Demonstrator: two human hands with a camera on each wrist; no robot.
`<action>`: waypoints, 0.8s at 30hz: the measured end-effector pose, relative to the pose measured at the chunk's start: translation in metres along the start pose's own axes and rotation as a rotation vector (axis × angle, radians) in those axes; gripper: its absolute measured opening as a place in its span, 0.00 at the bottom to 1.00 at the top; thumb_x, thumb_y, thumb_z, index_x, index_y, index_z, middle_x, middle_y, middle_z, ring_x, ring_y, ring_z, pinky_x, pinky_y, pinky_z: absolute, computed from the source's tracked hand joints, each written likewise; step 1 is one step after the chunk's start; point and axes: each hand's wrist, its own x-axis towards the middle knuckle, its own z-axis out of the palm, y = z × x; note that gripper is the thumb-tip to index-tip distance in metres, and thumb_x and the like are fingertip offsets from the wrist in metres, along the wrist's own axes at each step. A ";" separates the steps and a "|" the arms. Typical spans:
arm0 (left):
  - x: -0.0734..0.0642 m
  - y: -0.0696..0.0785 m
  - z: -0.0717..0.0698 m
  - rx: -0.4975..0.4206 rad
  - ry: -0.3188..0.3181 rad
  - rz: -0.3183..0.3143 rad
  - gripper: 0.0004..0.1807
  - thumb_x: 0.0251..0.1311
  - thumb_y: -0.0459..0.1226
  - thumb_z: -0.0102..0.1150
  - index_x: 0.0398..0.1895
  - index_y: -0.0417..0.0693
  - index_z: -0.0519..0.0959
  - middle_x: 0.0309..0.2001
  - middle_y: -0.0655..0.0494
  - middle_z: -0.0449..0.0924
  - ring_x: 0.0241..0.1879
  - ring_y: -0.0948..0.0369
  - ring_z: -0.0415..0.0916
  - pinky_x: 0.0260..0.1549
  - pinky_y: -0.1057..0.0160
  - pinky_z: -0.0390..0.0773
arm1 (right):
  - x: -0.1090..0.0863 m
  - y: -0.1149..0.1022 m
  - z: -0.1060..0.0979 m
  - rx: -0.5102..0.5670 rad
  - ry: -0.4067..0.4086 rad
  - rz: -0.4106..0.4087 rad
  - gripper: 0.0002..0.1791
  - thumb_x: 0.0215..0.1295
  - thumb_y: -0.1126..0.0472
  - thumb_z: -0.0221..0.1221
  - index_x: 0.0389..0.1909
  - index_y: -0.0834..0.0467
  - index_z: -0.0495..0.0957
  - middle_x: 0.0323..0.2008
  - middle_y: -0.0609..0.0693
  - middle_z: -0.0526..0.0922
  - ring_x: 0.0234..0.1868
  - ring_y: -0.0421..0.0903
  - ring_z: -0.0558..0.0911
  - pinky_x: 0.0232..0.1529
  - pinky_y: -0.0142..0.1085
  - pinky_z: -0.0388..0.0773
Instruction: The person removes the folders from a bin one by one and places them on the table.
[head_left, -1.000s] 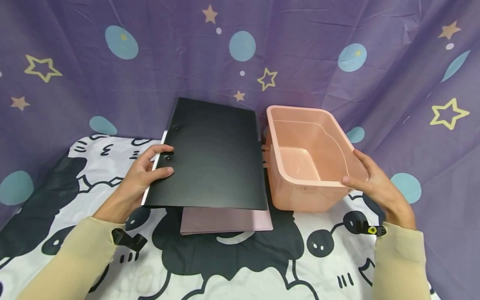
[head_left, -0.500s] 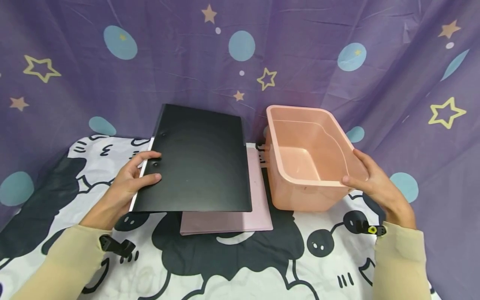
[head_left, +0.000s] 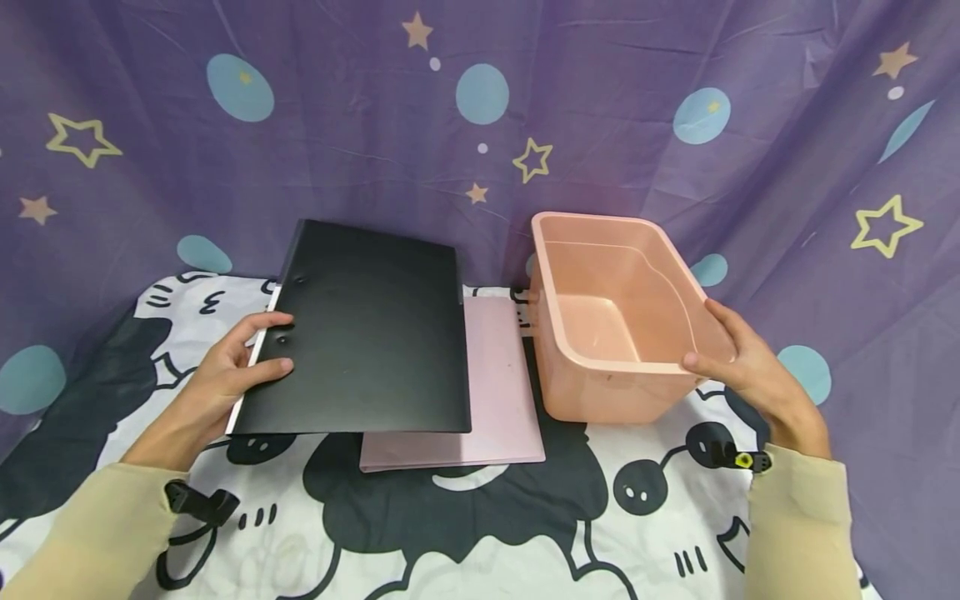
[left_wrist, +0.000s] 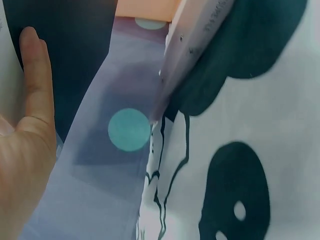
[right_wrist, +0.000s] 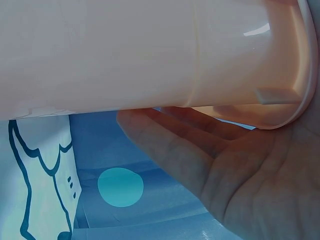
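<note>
A black binder [head_left: 367,333] with a pale spine edge hangs over the cloth, tilted, in the head view. My left hand [head_left: 240,358] grips it by the spine side, thumb on the cover. In the left wrist view, that hand's fingers [left_wrist: 37,75] lie along the black binder [left_wrist: 80,55]. Below it lies a pink binder [head_left: 498,375], partly covered by the black one. My right hand [head_left: 750,367] holds the peach plastic bin [head_left: 615,392] by its near right corner, thumb over the rim. From the right wrist, the fingers [right_wrist: 165,135] show against the bin's outer wall [right_wrist: 125,60].
The bin stands upright to the right of the pink binder, and no items show inside it. A sheep-print cloth [head_left: 525,508] covers the surface. Behind rises a purple curtain [head_left: 600,50] with stars and dots, close to the bin's back side.
My left hand has carried the black binder leftward and a little toward me, baring more of the pink binder. The right hand and the bin have stayed in place.
</note>
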 end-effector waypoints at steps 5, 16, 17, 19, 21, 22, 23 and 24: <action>-0.004 -0.004 -0.010 -0.011 -0.004 -0.018 0.30 0.63 0.23 0.53 0.63 0.58 0.65 0.36 0.53 0.83 0.27 0.52 0.84 0.22 0.55 0.81 | 0.000 0.000 0.000 0.002 0.001 0.012 0.51 0.60 0.61 0.63 0.76 0.54 0.40 0.68 0.62 0.57 0.56 0.45 0.69 0.48 0.19 0.64; -0.016 -0.012 -0.029 0.090 0.021 -0.008 0.30 0.62 0.23 0.53 0.64 0.60 0.66 0.33 0.54 0.84 0.24 0.52 0.83 0.21 0.56 0.81 | 0.002 -0.001 0.000 -0.018 0.002 0.004 0.51 0.60 0.61 0.63 0.76 0.55 0.39 0.68 0.64 0.57 0.56 0.46 0.69 0.47 0.19 0.65; -0.017 -0.013 -0.031 0.086 0.011 -0.003 0.30 0.63 0.23 0.53 0.64 0.59 0.66 0.32 0.54 0.84 0.24 0.52 0.83 0.20 0.56 0.81 | 0.002 -0.001 0.000 -0.015 0.003 0.008 0.51 0.60 0.61 0.63 0.76 0.55 0.39 0.68 0.64 0.57 0.56 0.46 0.69 0.47 0.19 0.65; -0.019 -0.014 -0.035 0.090 -0.002 -0.002 0.30 0.63 0.23 0.52 0.64 0.59 0.65 0.32 0.53 0.84 0.24 0.51 0.83 0.20 0.55 0.81 | 0.002 -0.001 -0.001 -0.018 0.001 0.002 0.51 0.60 0.61 0.63 0.76 0.56 0.39 0.68 0.65 0.57 0.56 0.46 0.69 0.46 0.19 0.65; -0.022 -0.015 -0.038 0.109 -0.002 -0.005 0.30 0.63 0.23 0.52 0.65 0.59 0.65 0.31 0.53 0.84 0.23 0.51 0.83 0.20 0.54 0.80 | 0.002 0.000 -0.001 -0.018 0.000 -0.001 0.51 0.60 0.61 0.63 0.76 0.56 0.39 0.68 0.65 0.57 0.56 0.45 0.69 0.46 0.19 0.66; -0.023 -0.016 -0.040 0.127 0.006 -0.009 0.30 0.63 0.24 0.52 0.65 0.60 0.65 0.31 0.53 0.84 0.23 0.51 0.83 0.20 0.55 0.80 | 0.001 0.000 -0.001 -0.018 0.001 -0.002 0.51 0.60 0.61 0.63 0.76 0.56 0.39 0.68 0.65 0.57 0.56 0.45 0.69 0.46 0.19 0.66; -0.024 -0.016 -0.042 0.140 0.011 -0.012 0.30 0.63 0.24 0.53 0.65 0.60 0.65 0.31 0.54 0.84 0.23 0.51 0.83 0.20 0.55 0.80 | 0.001 0.000 -0.001 -0.014 0.000 -0.003 0.51 0.60 0.61 0.63 0.76 0.56 0.39 0.68 0.65 0.57 0.56 0.45 0.70 0.47 0.19 0.66; -0.025 -0.016 -0.044 0.158 0.019 -0.016 0.31 0.63 0.25 0.53 0.65 0.60 0.65 0.30 0.54 0.84 0.22 0.51 0.82 0.19 0.55 0.80 | 0.001 0.001 -0.001 -0.017 -0.001 -0.007 0.51 0.60 0.61 0.63 0.76 0.56 0.39 0.68 0.65 0.57 0.56 0.45 0.70 0.46 0.19 0.66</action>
